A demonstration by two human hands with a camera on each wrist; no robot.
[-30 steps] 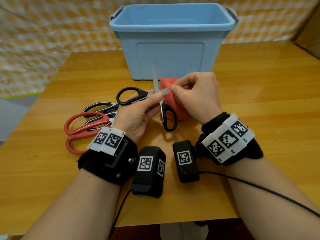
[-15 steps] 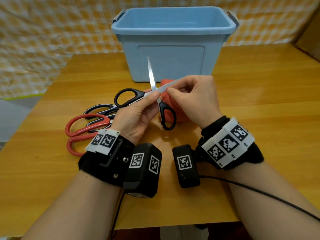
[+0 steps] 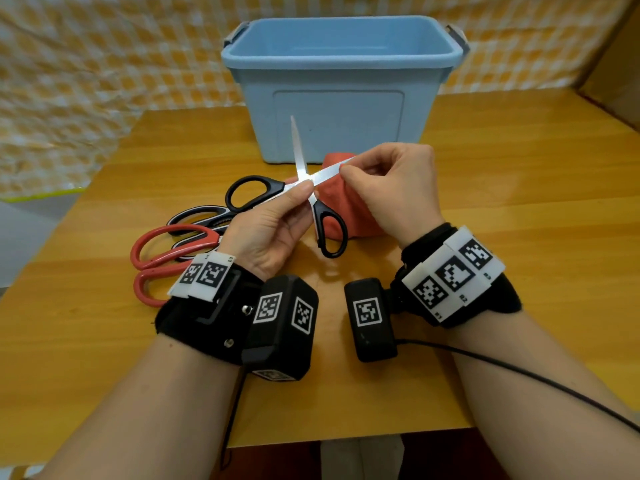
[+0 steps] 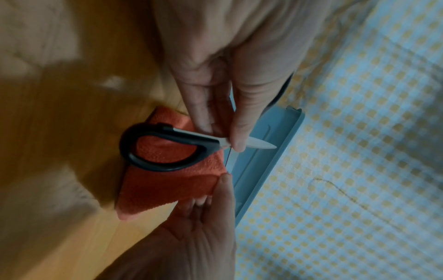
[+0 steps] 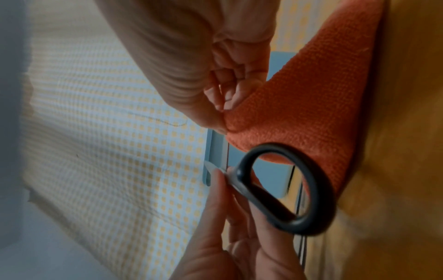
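Note:
Black-handled scissors (image 3: 322, 220) are held above the wooden table (image 3: 519, 202) with the blades spread wide. My left hand (image 3: 304, 190) pinches them at the pivot between thumb and fingers; the left wrist view shows the same pinch by the left hand (image 4: 227, 140). One blade points up toward the bin. My right hand (image 3: 346, 168) pinches the other blade near its tip, together with an orange cloth (image 3: 360, 216). In the right wrist view the cloth (image 5: 311, 94) bunches up into the right hand's fingertips (image 5: 223, 121), and a black handle loop (image 5: 318, 189) hangs in front.
An open light-blue plastic bin (image 3: 339, 126) stands just behind the hands. Red-handled scissors (image 3: 166, 258) and a black-and-grey pair (image 3: 194, 216) lie on the table to the left. A checked cloth (image 3: 104, 64) hangs behind the table. A cable (image 3: 519, 375) trails from the right wrist.
My right hand has slid outward along the blade from the pivot toward the tip. The scissors have risen slightly, and the left hand keeps its pinch.

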